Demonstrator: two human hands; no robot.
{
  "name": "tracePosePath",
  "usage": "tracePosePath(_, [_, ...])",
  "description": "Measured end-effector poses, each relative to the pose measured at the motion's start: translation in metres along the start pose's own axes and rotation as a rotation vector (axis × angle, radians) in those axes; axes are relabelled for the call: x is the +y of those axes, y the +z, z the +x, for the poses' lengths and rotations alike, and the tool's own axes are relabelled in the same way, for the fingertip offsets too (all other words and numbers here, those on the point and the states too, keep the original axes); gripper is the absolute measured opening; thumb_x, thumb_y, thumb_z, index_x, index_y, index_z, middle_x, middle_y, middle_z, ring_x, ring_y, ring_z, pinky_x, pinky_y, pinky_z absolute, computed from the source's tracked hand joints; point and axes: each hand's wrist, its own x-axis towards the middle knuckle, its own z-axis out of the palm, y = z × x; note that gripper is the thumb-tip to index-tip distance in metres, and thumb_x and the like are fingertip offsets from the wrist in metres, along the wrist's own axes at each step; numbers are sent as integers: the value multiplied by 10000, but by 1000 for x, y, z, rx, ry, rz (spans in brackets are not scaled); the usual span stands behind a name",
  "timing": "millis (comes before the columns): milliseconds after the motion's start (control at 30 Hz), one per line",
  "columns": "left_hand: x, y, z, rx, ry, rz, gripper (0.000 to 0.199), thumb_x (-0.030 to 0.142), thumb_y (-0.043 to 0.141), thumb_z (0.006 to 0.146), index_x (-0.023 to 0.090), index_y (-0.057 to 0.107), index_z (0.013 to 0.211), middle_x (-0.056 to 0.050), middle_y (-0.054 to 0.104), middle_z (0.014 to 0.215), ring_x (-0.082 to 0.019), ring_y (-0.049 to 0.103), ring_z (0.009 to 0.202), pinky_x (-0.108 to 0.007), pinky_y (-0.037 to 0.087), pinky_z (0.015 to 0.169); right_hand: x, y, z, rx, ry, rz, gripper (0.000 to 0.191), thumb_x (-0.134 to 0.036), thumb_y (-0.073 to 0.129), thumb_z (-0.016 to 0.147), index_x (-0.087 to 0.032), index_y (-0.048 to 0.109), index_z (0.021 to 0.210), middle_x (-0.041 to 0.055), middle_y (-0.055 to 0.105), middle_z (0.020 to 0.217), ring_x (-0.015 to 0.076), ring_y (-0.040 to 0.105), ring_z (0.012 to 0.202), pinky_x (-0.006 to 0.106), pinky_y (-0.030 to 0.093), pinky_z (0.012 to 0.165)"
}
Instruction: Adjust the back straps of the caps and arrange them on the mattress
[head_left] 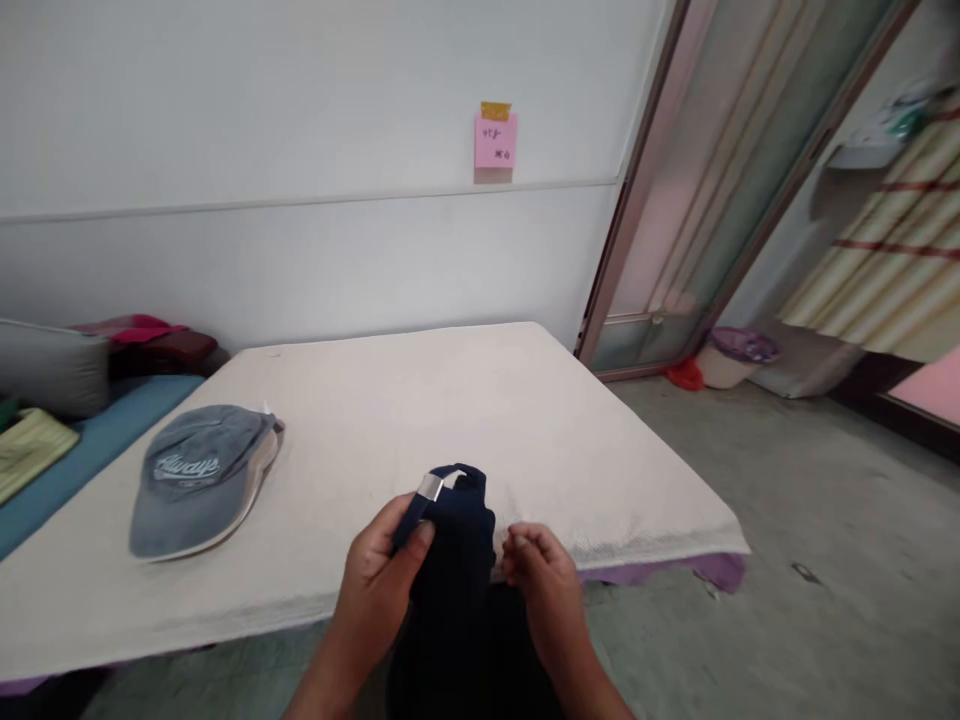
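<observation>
A dark navy cap (461,530) is held up at the bottom centre, in front of the near edge of the cloth-covered table. Its strap with a shiny metal buckle (430,487) is at the top left of the cap. My left hand (382,570) pinches the strap below the buckle between thumb and fingers. Just right of the cap is my right hand (541,565), its fingers curled and thumb pressed to them; whatever they hold, if anything, is too small to name. A grey-blue cap (199,480) with white lettering lies on the table at the left.
The pale cloth (420,400) covers the broad table. A grey pillow (56,370) and folded fabrics are at the far left. A pink note (495,142) is on the white wall. A lined bin (731,358) stands by the sliding door at the right.
</observation>
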Motion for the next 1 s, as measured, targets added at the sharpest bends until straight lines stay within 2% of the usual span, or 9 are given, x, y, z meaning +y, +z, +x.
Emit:
tracePosePath(100, [-4, 9, -6, -60, 25, 136, 279, 315, 554, 805, 218, 622, 1057, -3, 616, 781, -160, 531, 721, -235, 423, 642, -45, 0, -17, 8, -286, -200, 74, -261, 574, 788, -205, 590, 834, 0, 557, 668, 131, 527, 602, 244, 425, 555])
tracePosePath(167, [-6, 17, -9, -90, 21, 201, 256, 310, 539, 810, 223, 630, 1034, 17, 569, 696, -144, 486, 646, -225, 396, 581, -66, 3, -29, -89, -496, -385, 84, -201, 541, 806, -212, 597, 867, 24, 573, 760, 152, 546, 684, 270, 445, 610])
tracePosePath(267, [-7, 26, -12, -145, 47, 271, 246, 275, 512, 821, 228, 622, 1036, 20, 560, 691, -146, 478, 632, -227, 391, 575, -82, 10, -43, -235, -766, -609, 210, -117, 510, 802, -220, 587, 968, 61, 582, 906, 186, 551, 846, 324, 458, 742])
tracePosePath(333, [-7, 29, -14, -179, 102, 323, 250, 241, 509, 818, 231, 620, 1042, 4, 604, 769, -161, 518, 691, -240, 410, 627, -84, 13, -48, -303, -836, -708, 305, -102, 495, 805, -224, 553, 1078, 87, 566, 1012, 206, 530, 944, 363, 445, 818])
tracePosePath(467, [-6, 32, -14, -260, 195, 424, 266, 216, 485, 827, 256, 626, 1049, -18, 654, 875, -171, 557, 716, -253, 426, 658, -81, 14, -47, -321, -835, -806, 333, -121, 475, 819, -223, 525, 1131, 100, 555, 1026, 214, 518, 947, 377, 448, 815])
tracePosePath(700, [-7, 36, -14, -262, 223, 468, 266, 197, 503, 807, 255, 661, 1012, -32, 673, 800, -180, 571, 630, -261, 422, 590, -78, 13, -42, -277, -839, -756, 228, -101, 476, 785, -203, 601, 947, 66, 554, 860, 183, 525, 804, 322, 442, 700])
tracePosePath(833, [-8, 32, -14, -225, 255, 460, 314, 187, 520, 789, 265, 654, 1063, -38, 683, 855, -199, 595, 714, -274, 439, 662, -80, 15, -39, -220, -613, -530, 86, -143, 487, 806, -196, 555, 798, 8, 519, 727, 135, 498, 676, 265, 412, 616])
tracePosePath(933, [-8, 28, -14, -213, 208, 432, 342, 200, 522, 791, 278, 638, 1103, -36, 684, 923, -206, 601, 781, -278, 437, 704, -85, 11, -33, -305, -426, -441, 88, -208, 490, 840, -189, 548, 777, -15, 495, 669, 109, 458, 607, 233, 383, 561])
tracePosePath(1000, [-8, 25, -13, -221, 131, 385, 322, 224, 510, 805, 273, 642, 1094, -30, 683, 892, -198, 595, 760, -271, 433, 678, -89, 8, -28, -385, -423, -443, 115, -238, 491, 853, -183, 586, 817, 10, 546, 750, 123, 499, 685, 247, 407, 628])
